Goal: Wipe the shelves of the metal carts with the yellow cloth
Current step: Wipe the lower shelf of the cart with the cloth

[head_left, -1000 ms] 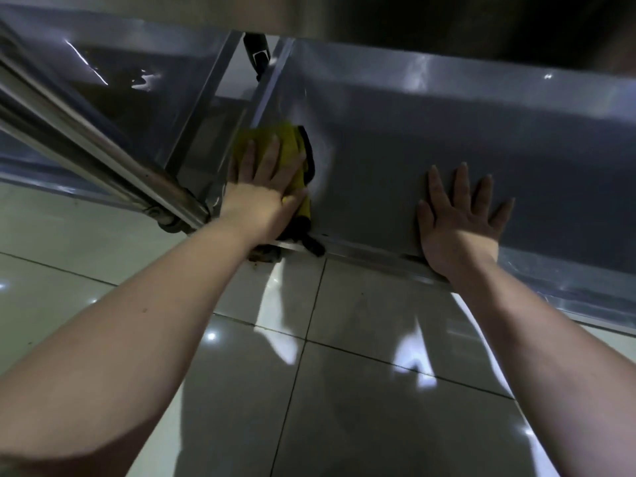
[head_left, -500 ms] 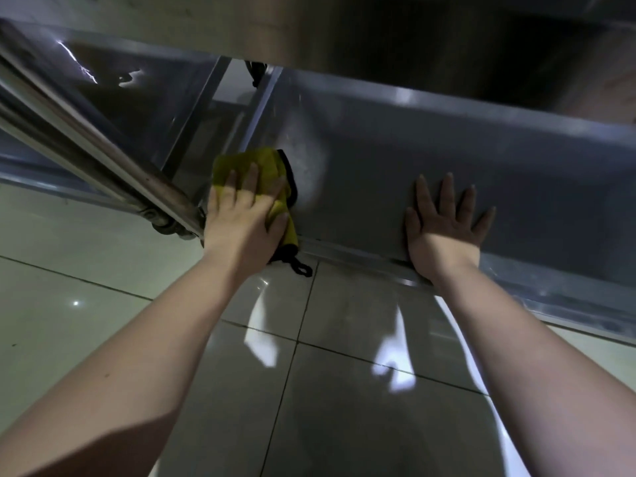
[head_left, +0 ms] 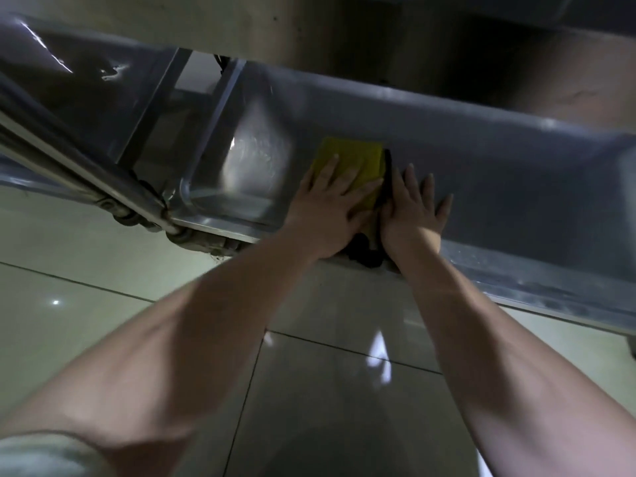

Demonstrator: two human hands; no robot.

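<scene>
Left hand (head_left: 330, 208) is down flat on the yellow cloth (head_left: 358, 160), fingers straight and spread, pressing it onto the metal shelf (head_left: 516, 187) with nothing curled round it. The cloth pokes out beyond those fingertips, and its black edge (head_left: 387, 173) runs along the thumb side. Right hand (head_left: 413, 208) lies just beside that edge, also flat and splayed, palm on bare metal and holding nothing. The shelf is a shallow tray with a raised rim (head_left: 516, 284), and inside it sit one cloth and two hands. Out to the left hand's outer side there's a bright smeared patch (head_left: 254, 156) on the tray floor. Further that way a second shelf (head_left: 79, 87) shows, so two shelves are in view, with metal bars (head_left: 69, 156) slanting between them. Glossy floor tiles (head_left: 327, 390) lie under both forearms.
</scene>
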